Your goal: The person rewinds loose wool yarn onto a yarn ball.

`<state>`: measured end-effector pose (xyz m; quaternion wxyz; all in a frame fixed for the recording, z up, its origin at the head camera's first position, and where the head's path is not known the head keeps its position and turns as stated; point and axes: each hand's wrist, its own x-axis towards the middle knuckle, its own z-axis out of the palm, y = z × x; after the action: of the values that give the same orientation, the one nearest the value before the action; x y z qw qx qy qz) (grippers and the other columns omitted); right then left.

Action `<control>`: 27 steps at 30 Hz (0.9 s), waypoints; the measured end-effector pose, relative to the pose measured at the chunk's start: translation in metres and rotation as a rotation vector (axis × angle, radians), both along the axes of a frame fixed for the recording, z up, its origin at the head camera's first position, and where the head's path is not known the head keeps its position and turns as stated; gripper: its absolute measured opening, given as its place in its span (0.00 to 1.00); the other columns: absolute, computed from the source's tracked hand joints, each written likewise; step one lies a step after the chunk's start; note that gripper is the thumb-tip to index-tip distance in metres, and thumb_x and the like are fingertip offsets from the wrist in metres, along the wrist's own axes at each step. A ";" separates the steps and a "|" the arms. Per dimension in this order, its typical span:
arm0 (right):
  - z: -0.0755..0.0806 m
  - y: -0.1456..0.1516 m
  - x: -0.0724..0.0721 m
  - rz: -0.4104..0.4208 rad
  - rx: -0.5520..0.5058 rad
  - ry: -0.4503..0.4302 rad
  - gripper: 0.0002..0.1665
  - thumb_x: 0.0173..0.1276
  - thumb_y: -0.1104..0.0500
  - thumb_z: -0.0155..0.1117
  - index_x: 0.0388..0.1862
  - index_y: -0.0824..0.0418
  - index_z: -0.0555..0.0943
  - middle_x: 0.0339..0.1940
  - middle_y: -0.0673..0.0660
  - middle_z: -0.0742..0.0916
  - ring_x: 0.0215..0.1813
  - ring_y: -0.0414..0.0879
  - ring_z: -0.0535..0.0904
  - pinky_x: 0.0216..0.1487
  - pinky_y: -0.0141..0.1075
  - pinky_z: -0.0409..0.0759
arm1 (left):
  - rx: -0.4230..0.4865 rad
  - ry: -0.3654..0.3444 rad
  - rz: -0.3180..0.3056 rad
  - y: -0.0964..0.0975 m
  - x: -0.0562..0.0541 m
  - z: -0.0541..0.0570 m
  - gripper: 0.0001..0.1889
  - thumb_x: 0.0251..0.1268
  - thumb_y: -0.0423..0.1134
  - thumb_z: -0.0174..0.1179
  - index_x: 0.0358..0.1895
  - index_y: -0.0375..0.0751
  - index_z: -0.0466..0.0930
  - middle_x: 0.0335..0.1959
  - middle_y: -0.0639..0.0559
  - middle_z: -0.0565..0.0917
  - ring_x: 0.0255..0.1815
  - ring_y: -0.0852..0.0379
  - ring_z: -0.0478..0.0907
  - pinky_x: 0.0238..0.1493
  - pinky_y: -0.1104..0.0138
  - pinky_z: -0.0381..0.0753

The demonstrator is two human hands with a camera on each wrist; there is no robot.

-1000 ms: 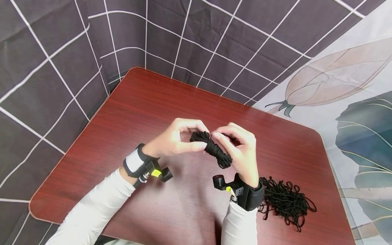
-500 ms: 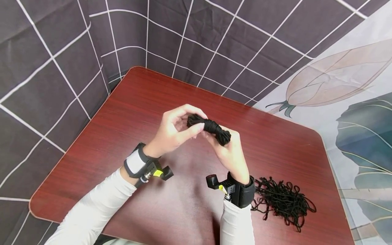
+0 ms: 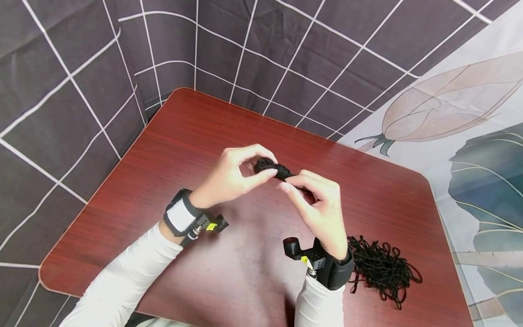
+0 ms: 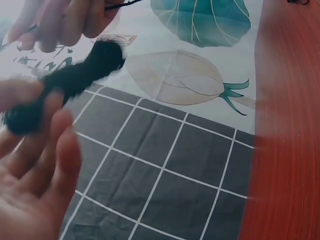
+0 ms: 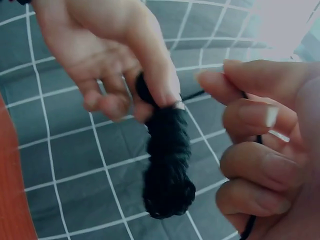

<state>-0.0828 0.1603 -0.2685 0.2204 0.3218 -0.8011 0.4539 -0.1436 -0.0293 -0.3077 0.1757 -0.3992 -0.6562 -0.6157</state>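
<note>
Above the middle of the table, my left hand [image 3: 234, 177] pinches a small bundle of black cord [image 3: 282, 171] near one end, thumb on the near side. In the right wrist view the bundle [image 5: 168, 160] shows tight wraps round its middle and looped strands at its lower end. My right hand [image 3: 320, 204] is just right of the bundle, apart from it, and pinches the cord's strand [image 5: 195, 94] between thumb and forefinger. That strand runs from the wraps beneath my left thumb, through my right fingers and down past the palm. The left wrist view blurs the bundle [image 4: 75, 77].
A loose, tangled heap of black cord [image 3: 382, 270] lies at the right side of the red-brown table [image 3: 196, 131], beside my right wrist. Dark grid-patterned cloth [image 3: 229, 50] hangs behind and to the left. A printed white cloth [image 3: 433, 181] hangs at the right.
My right hand went over to the bundle's far side, then came back round to its right. The bundle rose from its first position and dipped slightly again, staying in my left hand.
</note>
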 end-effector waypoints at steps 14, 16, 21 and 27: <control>0.009 -0.005 -0.002 0.063 -0.174 -0.038 0.05 0.61 0.76 0.62 0.29 0.70 0.83 0.23 0.58 0.81 0.24 0.41 0.69 0.24 0.30 0.64 | 0.101 -0.244 -0.554 0.002 0.011 0.001 0.08 0.54 0.21 0.64 0.38 0.30 0.79 0.34 0.44 0.81 0.30 0.50 0.77 0.31 0.59 0.83; 0.003 -0.007 -0.007 0.084 -0.192 -0.076 0.05 0.62 0.75 0.62 0.30 0.70 0.83 0.24 0.57 0.81 0.25 0.43 0.71 0.24 0.31 0.67 | 0.164 -0.236 -0.566 0.003 0.010 0.001 0.08 0.54 0.21 0.63 0.38 0.27 0.78 0.34 0.42 0.81 0.28 0.48 0.77 0.27 0.60 0.82; -0.016 -0.009 -0.017 0.062 -0.158 -0.090 0.05 0.63 0.75 0.60 0.33 0.71 0.82 0.27 0.57 0.82 0.28 0.43 0.75 0.30 0.32 0.73 | 0.312 -0.177 -0.458 0.004 0.008 0.001 0.09 0.57 0.26 0.64 0.39 0.23 0.76 0.30 0.40 0.80 0.22 0.48 0.76 0.20 0.60 0.78; -0.028 -0.012 -0.024 0.099 -0.013 -0.137 0.06 0.68 0.67 0.60 0.37 0.62 0.85 0.32 0.49 0.86 0.32 0.43 0.78 0.35 0.34 0.75 | 0.368 -0.161 -0.164 0.002 0.005 0.001 0.10 0.58 0.24 0.63 0.42 0.27 0.77 0.34 0.42 0.82 0.26 0.47 0.78 0.25 0.62 0.80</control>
<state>-0.1067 0.1482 -0.2963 0.1442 0.3277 -0.7944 0.4907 -0.1387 -0.0274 -0.3066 0.1417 -0.3620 -0.5101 -0.7673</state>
